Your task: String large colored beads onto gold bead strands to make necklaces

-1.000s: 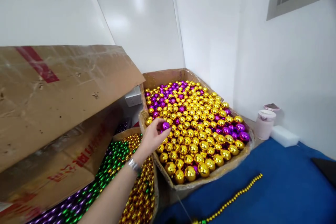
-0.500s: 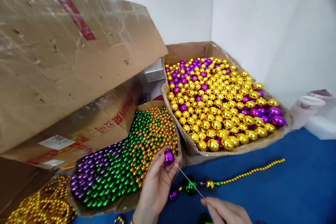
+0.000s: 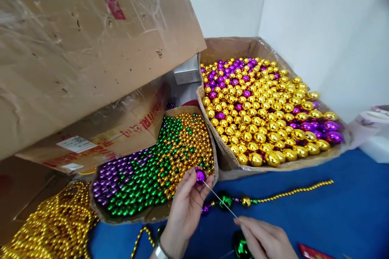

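Note:
Between the thumb and fingers of my left hand [image 3: 188, 198] is a shiny purple ball [image 3: 200, 176]. A thin straight needle or wire [image 3: 221, 200] runs from that ball down to my right hand [image 3: 266, 234], whose fingertips pinch its lower end. Behind the needle, a strand with a large green ball [image 3: 225, 201], a gold ball [image 3: 246, 201] and small gold beads [image 3: 298, 191] lies on the blue surface [image 3: 304, 218]. Another large green ball [image 3: 241, 245] sits beside my right hand, partly hidden by it.
A box of gold and purple balls [image 3: 231, 173] stands at the back right. Left of it is a box of small purple, green and gold beads [image 3: 133, 221], under a big cardboard flap [image 3: 136, 40]. Gold bead strands [image 3: 57, 222] pile at lower left; a red packet [image 3: 313, 252] lies at lower right.
The view has shifted, so the boxes appear further left-to-right across and higher. Both hands keep their hold on the ball and needle. More of the lower green ball and the red packet shows.

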A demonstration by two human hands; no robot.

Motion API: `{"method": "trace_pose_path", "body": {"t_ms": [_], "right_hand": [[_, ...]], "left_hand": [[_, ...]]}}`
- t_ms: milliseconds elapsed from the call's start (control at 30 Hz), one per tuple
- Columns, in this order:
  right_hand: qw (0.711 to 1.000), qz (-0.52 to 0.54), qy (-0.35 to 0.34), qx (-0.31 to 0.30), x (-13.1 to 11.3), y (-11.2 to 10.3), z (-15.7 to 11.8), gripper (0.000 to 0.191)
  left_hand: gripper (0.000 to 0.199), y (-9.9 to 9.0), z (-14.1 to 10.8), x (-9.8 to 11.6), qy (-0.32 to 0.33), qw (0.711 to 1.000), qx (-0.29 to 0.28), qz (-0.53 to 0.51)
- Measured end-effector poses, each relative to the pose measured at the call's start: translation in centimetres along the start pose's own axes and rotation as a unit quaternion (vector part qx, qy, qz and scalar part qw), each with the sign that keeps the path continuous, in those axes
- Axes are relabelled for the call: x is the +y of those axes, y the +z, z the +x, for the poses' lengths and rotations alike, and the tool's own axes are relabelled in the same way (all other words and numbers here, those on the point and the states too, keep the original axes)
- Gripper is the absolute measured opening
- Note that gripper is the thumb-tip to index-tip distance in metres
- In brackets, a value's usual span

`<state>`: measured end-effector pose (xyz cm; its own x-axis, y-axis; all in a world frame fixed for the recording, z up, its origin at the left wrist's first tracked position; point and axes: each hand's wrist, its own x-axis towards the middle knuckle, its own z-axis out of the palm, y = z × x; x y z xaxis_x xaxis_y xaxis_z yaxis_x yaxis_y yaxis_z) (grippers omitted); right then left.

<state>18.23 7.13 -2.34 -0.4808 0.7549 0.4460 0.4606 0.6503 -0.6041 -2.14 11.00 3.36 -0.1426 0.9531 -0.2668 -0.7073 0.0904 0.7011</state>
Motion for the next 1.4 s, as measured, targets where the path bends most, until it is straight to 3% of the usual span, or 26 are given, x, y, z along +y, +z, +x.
{"method": "trace_pose_path", "body": {"t_ms": [133, 300, 467, 767, 1400], "right_hand": [[1.0, 0.0, -0.009, 0.026, 0.1, -0.6, 0.0, 0.022], [1.0, -0.003, 0.002, -0.014, -0.1, -0.9, -0.1, 0.024], [0.998, 0.003, 0.039, -0.054, -0.9, -2.0, -0.2, 0.024], [0.994, 0.034, 0.097, -0.028, -1.5, -4.4, 0.0, 0.024], [0.997, -0.012, 0.078, -0.011, -2.2, -7.2, -0.4, 0.023]], "left_hand": [[0.03, -0.8, -0.6, 0.9, 0.007, 0.992, -0.067, 0.107], [0.02, -1.7, -1.2, 1.7, 0.032, 0.976, -0.106, 0.189], [0.023, -2.2, -1.7, 2.4, 0.041, 0.965, -0.104, 0.237], [0.027, -2.6, -1.9, 2.4, 0.046, 0.969, -0.09, 0.226], [0.033, -3.1, -3.1, 2.7, 0.043, 0.971, -0.089, 0.216]]}}
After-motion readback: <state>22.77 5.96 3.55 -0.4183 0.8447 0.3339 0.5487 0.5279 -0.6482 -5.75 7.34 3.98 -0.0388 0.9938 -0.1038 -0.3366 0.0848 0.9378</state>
